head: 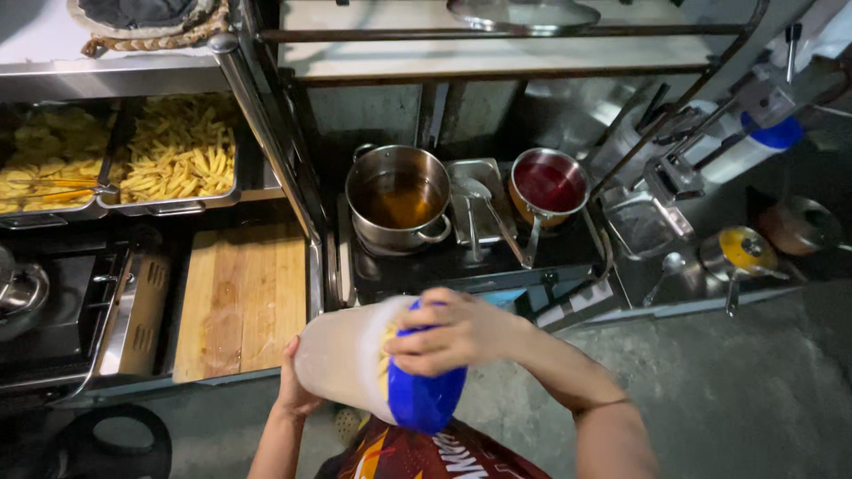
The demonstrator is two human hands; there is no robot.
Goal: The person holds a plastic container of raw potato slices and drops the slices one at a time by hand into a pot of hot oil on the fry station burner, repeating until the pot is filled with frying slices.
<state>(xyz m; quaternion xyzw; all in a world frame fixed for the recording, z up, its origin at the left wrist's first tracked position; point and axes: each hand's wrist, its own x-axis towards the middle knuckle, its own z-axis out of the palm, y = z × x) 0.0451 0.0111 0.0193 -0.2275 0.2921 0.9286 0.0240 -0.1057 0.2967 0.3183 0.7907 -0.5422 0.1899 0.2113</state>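
Left hand: your left hand (293, 390) cups the base end of the jar, palm pressed on it, fingers mostly hidden behind it.
Right hand: your right hand (448, 333) wraps over the blue lid (426, 399), fingers clamped around its rim.
Jar: translucent plastic jar (342, 355) lies tilted on its side between both hands, lid end toward your body; yellowish pieces show through near the lid.
Hands apart or together: apart, one at each end of the jar, both gripping it.
Ahead of right hand: steel pot (397, 197) with brownish liquid, on a dark stove top.
Ahead, further right: small pan (548, 184) with red liquid, handle pointing toward you; metal tray (479, 200) sits between pot and pan.
Ahead of left hand: wooden cutting board (241, 297), just beyond the jar.
Far ahead-left: steel trays of cut fries (182, 146).
Far right of right hand: small pot (741, 250) with yellow contents; white bottle with blue cap (754, 142) beyond it.
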